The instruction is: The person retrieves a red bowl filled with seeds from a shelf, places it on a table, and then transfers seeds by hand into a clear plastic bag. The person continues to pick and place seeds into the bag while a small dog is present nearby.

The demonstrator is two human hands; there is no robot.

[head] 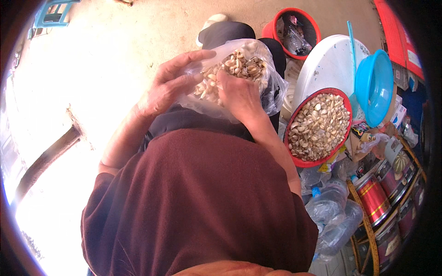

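A clear plastic bag [230, 46] of garlic cloves [246, 65] lies open across my lap, with loose papery skins among the cloves. At its left rim is my left hand [172, 81], the forefinger and thumb spread apart over the plastic; whether its other fingers grip the bag is hidden. My right hand [240, 95] reaches into the bag, fingers bent down among the cloves. Its fingertips are partly covered, so a clove between them cannot be made out. To the right, a red oval basin [348, 120] is filled with separated garlic cloves [319, 127].
Behind the basin are a white round tabletop [321, 65] and a blue plastic basin [381, 86] tilted on its side. A red bucket [298, 55] holds plastic waste. Clear plastic bottles [331, 207] and red tins [373, 198] crowd the lower right. A blue stool [51, 25] stands far left.
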